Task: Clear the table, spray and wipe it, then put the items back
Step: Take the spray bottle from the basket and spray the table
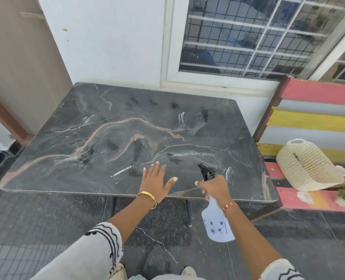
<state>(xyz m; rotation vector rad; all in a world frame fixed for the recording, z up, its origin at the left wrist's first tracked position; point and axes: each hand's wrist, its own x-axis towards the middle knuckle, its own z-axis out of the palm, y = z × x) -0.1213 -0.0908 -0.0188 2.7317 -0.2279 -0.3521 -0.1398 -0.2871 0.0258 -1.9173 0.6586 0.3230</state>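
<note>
A home veranda — barred window (248, 35), marble-top table (66, 158), painted bench (317, 120), tiled floor (46, 215).

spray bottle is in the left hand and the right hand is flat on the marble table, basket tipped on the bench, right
Not quite: the hands are swapped. The head view shows the right hand gripping the spray bottle while the left hand lies flat on the marble table. The basket is indeed tipped on the bench.

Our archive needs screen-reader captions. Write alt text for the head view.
A person's right hand grips a white spray bottle aimed over a dark marble-patterned table, left hand spread open at its near edge. A woven basket lies tipped on a striped bench.
</note>
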